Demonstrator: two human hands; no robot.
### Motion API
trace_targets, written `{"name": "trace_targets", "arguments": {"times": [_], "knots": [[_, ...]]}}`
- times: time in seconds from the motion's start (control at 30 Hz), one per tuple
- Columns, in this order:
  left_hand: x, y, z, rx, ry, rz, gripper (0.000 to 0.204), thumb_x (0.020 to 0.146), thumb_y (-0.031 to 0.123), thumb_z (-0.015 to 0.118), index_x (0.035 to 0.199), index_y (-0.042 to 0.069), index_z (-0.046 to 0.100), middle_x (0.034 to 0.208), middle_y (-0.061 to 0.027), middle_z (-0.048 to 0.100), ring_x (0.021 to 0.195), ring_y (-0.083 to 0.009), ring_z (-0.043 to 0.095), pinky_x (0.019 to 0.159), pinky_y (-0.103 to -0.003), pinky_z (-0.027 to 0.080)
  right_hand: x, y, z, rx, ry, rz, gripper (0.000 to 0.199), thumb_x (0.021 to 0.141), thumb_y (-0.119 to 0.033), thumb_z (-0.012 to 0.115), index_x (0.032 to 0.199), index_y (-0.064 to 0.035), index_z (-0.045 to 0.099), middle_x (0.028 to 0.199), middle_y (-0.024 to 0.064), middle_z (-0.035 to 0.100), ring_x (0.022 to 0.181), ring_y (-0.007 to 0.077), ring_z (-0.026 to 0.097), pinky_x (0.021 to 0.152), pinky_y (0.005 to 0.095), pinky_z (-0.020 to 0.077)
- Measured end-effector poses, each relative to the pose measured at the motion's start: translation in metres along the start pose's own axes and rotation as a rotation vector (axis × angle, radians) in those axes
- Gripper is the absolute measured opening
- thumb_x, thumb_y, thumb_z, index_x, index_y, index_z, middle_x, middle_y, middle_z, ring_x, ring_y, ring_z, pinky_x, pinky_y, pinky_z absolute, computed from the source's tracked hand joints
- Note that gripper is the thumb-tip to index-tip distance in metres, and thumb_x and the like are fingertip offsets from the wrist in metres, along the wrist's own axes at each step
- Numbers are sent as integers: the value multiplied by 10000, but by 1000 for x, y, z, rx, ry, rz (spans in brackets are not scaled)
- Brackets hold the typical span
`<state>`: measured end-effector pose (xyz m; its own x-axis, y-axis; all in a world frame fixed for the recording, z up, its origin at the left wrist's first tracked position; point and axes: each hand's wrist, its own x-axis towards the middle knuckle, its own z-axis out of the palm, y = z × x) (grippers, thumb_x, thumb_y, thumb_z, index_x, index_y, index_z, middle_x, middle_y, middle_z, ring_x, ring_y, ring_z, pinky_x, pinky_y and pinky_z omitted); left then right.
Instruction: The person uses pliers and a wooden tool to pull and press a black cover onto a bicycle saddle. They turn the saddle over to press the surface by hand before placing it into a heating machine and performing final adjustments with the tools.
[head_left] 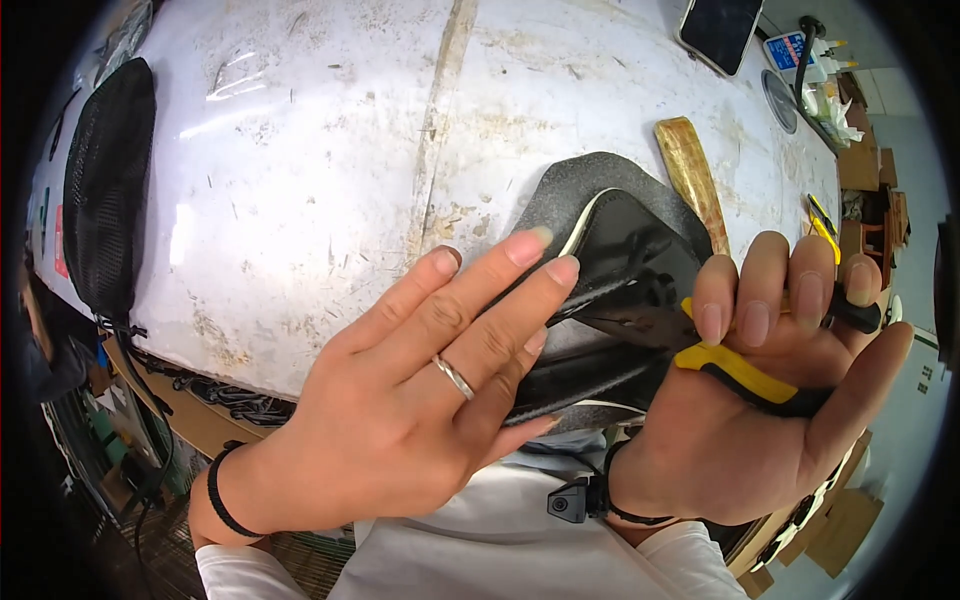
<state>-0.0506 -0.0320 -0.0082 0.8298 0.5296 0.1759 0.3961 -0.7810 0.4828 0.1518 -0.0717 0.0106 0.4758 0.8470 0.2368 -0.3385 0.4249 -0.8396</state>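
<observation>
My left hand (430,390) rests with its fingers stretched out over a glossy black leather piece (640,250), which has a pale cream edge and looks like part of a shoe. Under the leather, a grey speckled sheet (570,180) shows along the far side. My right hand (740,430) is turned palm up, its fingers curled around yellow and black pliers (745,375). The dark head of the pliers points left, at the leather's folds. Whether the jaws grip the leather I cannot tell.
Beyond the leather lies a worn flat wooden strip (692,180). A black mesh pouch (112,190) sits at the table's left edge, and a phone (720,32) at the far right. A yellow and black cutter (824,228) and a round grey disc (779,101) are on the right.
</observation>
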Motion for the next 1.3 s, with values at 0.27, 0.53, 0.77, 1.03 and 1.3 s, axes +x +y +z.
{"name": "trace_targets", "arguments": {"times": [0.27,0.53,0.77,1.03,1.3], "knots": [[-1,-4,7,-64,39,9,509,728,230,891,1139,-47,776,1469,-264,638,1306,-368,681,1070,-491,568,2,-6,7,30,6,-42,271,1147,-358,509,1086,-95,482,903,32,436,717,156,368,609,324,365],[-1,-18,3,-210,36,37,523,754,266,884,1150,-59,776,1453,-247,647,1264,-347,703,1124,-507,533,-5,6,32,-88,239,-170,291,1136,-345,558,1131,-63,485,921,34,446,739,162,388,655,319,363],[-1,-23,6,-137,-8,90,494,810,336,830,1186,19,792,1508,-196,622,1334,-332,660,1205,-531,448,-11,19,40,-207,306,-270,320,1150,-395,534,1161,-78,492,945,32,503,768,158,433,691,305,383],[2,-3,7,18,35,-46,497,868,460,749,1225,117,795,1562,-80,586,1538,-340,458,1255,-610,283,-10,5,32,-192,179,-143,322,1160,-411,486,1205,-97,542,1024,30,501,828,157,471,755,346,406],[10,13,6,18,45,-55,495,823,437,805,1101,28,811,1533,-88,606,1530,-348,468,1226,-597,341,9,-7,5,-175,-48,-8,259,1172,-405,454,1189,-153,510,988,8,494,822,135,449,755,322,388]]}}
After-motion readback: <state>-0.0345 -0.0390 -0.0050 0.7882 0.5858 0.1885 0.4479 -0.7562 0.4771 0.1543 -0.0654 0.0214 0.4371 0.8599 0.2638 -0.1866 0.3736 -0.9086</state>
